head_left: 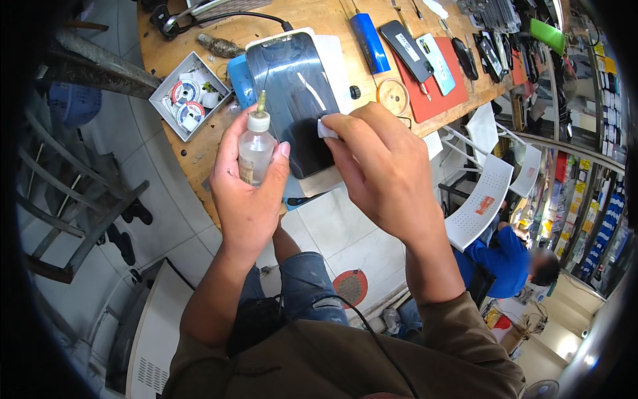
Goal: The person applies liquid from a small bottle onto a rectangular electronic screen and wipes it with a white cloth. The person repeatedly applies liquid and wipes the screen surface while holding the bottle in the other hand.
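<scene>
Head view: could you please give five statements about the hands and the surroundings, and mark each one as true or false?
1. The left hand holds a needle-tipped bottle. True.
2. The right hand holds nothing. False: it pinches a small white wipe.
3. A light-blue phone lies on a red mat. True.
4. The open white box is right of both hands. False: it is left of them.
5. The background person's shirt is red. False: it is blue.

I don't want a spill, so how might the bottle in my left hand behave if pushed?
Being round-bodied, the bottle would probably roll once tipped. Its thin tip, jutting from the white cap, might bend if knocked.
</scene>
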